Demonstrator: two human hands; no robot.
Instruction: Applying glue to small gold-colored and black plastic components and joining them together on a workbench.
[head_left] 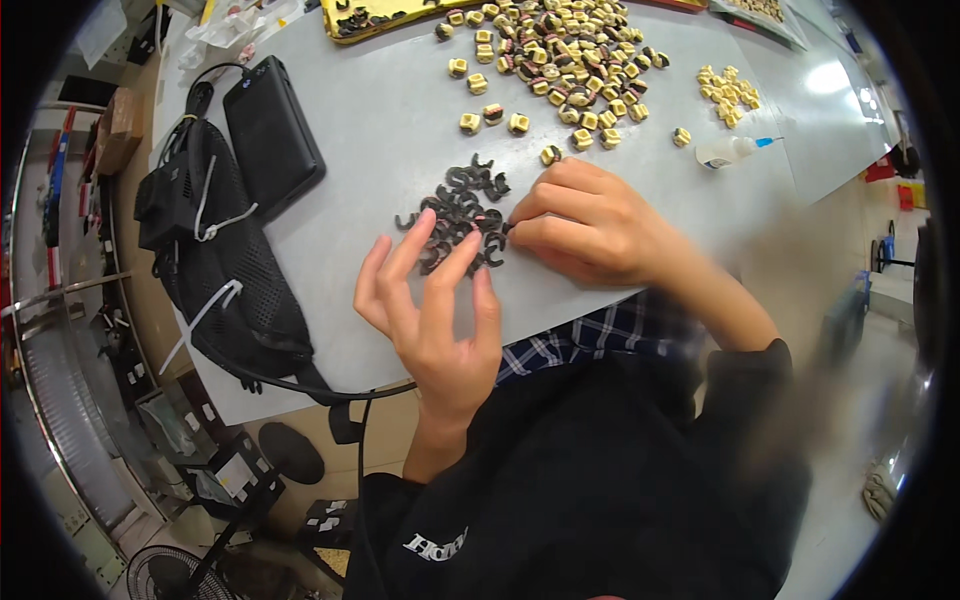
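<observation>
A loose pile of small black curved pieces (460,205) lies on the grey table in front of me. My left hand (430,315) hovers at its near side, fingers spread and holding nothing, the fingertips over the pieces. At the pile's right edge, my right hand (600,225) is closed in a pinch. A dark bit like one of the curved pieces shows at its fingertips; most of it is hidden. Just beyond the right knuckles sits a single cream-and-black block (551,155). A large heap of similar blocks (570,70) spreads farther back.
Plain cream pieces (728,95) form a small group at the right, near a small bottle with a blue needle tip (735,151). At left lie a black power bank (275,135) and a black mesh strap (245,260) with cables. A yellow tray (375,28) stands at the back.
</observation>
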